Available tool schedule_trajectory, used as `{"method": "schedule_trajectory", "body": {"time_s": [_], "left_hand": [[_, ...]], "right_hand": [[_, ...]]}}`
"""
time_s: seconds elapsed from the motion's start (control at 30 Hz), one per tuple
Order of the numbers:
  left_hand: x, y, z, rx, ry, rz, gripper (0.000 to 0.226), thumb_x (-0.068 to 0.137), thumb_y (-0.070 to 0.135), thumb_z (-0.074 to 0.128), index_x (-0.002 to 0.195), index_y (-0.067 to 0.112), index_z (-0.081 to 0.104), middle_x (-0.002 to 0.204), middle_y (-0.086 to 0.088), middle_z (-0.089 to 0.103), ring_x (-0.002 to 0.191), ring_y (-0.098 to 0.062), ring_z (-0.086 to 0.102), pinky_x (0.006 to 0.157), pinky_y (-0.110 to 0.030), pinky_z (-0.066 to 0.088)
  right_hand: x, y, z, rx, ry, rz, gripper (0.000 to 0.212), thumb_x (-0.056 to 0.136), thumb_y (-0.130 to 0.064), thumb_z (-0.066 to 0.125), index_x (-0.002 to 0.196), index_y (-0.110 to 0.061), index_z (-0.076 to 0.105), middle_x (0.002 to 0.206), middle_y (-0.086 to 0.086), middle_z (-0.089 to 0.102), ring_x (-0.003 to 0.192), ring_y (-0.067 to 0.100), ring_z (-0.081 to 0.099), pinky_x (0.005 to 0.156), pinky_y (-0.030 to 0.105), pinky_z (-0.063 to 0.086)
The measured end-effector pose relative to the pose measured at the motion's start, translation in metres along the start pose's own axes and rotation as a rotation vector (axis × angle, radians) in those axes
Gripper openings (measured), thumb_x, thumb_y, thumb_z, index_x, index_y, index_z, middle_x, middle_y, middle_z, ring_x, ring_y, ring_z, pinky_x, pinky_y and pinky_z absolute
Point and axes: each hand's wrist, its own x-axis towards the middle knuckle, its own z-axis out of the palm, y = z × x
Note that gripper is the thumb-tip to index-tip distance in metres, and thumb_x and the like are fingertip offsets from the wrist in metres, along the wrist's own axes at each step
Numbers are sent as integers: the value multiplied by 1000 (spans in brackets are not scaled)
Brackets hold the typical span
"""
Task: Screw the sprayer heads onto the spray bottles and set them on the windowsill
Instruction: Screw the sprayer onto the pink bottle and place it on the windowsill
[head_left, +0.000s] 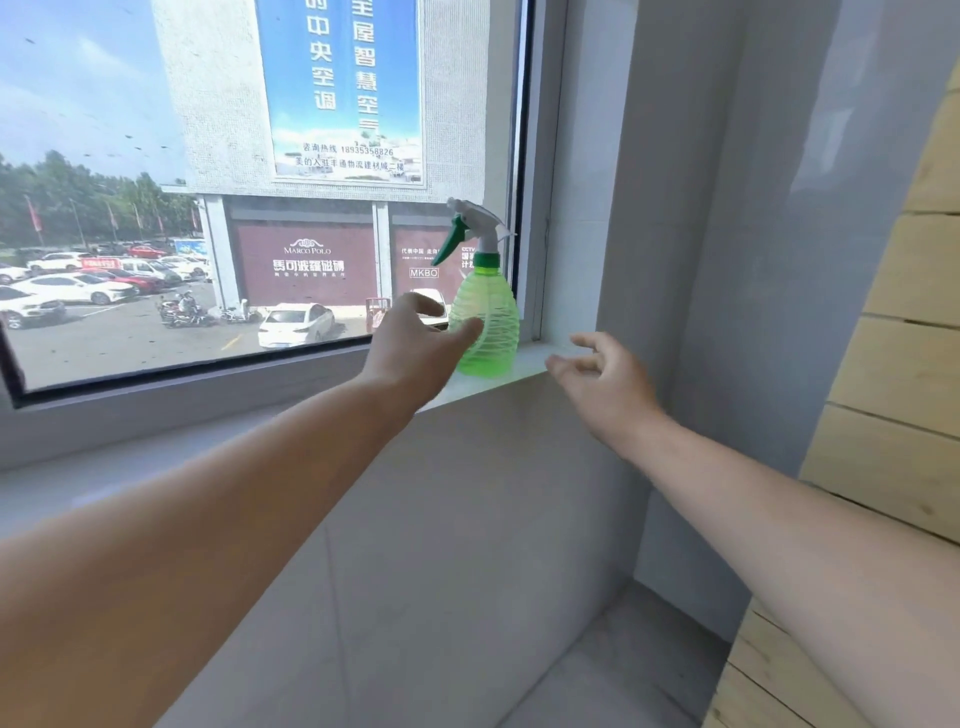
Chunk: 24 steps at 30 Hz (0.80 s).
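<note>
My right hand (605, 382) hangs just off the sill (524, 364), fingers loosely curled and apart, gripping nothing. My left hand (415, 343), fingers spread and empty, sits at the bottle (485, 322), its fingertips touching or nearly touching the left flank. Risk: a careless brush from those fingers could tip the bottle, since it stands near the sill's front edge by the window frame; it looks light and nearly empty. Bottle: translucent green, ribbed, upright; white sprayer (478, 226) with green trigger and collar appears fully seated, nozzle pointing left.
</note>
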Motion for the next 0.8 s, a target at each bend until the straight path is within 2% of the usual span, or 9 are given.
{"method": "schedule_trajectory", "body": {"time_s": [0.1, 0.17, 0.23, 0.33, 0.43, 0.53, 0.6, 0.67, 0.8], "left_hand": [[-39, 7, 8, -11, -94, 44, 35, 88, 42, 75, 115, 23, 61, 95, -5, 73, 87, -31, 76, 63, -30, 54], [-69, 4, 19, -26, -175, 36, 30, 86, 43, 75, 107, 25, 63, 99, -11, 76, 83, -31, 75, 71, -38, 61], [-103, -2, 38, -42, -281, 10, 30, 85, 42, 76, 105, 24, 65, 98, -13, 76, 88, -32, 75, 81, -50, 64], [-151, -18, 67, -51, -399, -44, 30, 86, 42, 75, 107, 24, 66, 94, -8, 76, 91, -28, 75, 83, -51, 63], [-198, -36, 100, -46, -512, -108, 34, 83, 47, 72, 108, 24, 66, 97, -7, 76, 93, -25, 75, 87, -49, 62], [-237, -63, 132, -9, -600, -185, 27, 90, 42, 70, 106, 21, 66, 99, -11, 76, 95, -31, 73, 87, -50, 61], [-268, -90, 156, 43, -672, -247, 27, 93, 40, 68, 109, 18, 66, 99, -10, 75, 95, -31, 73, 88, -48, 61], [-300, -120, 175, 112, -760, -308, 30, 94, 37, 67, 113, 14, 66, 98, -9, 74, 95, -29, 72, 86, -43, 60], [-356, -177, 208, 249, -975, -418, 40, 95, 35, 68, 126, 10, 61, 91, 1, 68, 79, -16, 65, 63, -22, 50]], "right_hand": [[-39, 9, -24, 41, 17, -4, 23, 88, -37, 69, 108, -26, 62, 97, -4, 69, 89, 13, 66, 64, 19, 47], [-71, 13, -42, 69, 26, -5, 12, 88, -31, 70, 97, -26, 65, 92, 2, 71, 88, 22, 70, 72, 26, 54], [-106, 19, -62, 70, 39, 15, 6, 88, -28, 71, 91, -25, 68, 91, 8, 73, 88, 27, 71, 80, 36, 57], [-154, 32, -80, 50, 25, 54, 7, 87, -31, 71, 90, -25, 70, 88, 8, 74, 86, 24, 71, 81, 39, 59], [-203, 57, -98, 23, 2, 145, 14, 82, -41, 70, 89, -29, 70, 85, 1, 75, 83, 17, 71, 77, 33, 59], [-243, 91, -113, -1, -4, 269, 28, 72, -54, 66, 89, -31, 69, 86, -4, 74, 82, 13, 70, 74, 29, 57], [-274, 122, -124, -26, -15, 372, 26, 74, -51, 67, 89, -29, 69, 88, -4, 73, 82, 15, 69, 75, 30, 55], [-306, 157, -131, -43, -51, 469, 15, 83, -39, 70, 91, -27, 69, 90, -2, 72, 82, 15, 67, 73, 28, 52], [-363, 231, -144, -125, -99, 675, 15, 89, -33, 69, 93, -18, 69, 89, 2, 71, 86, 19, 66, 77, 29, 49]]}}
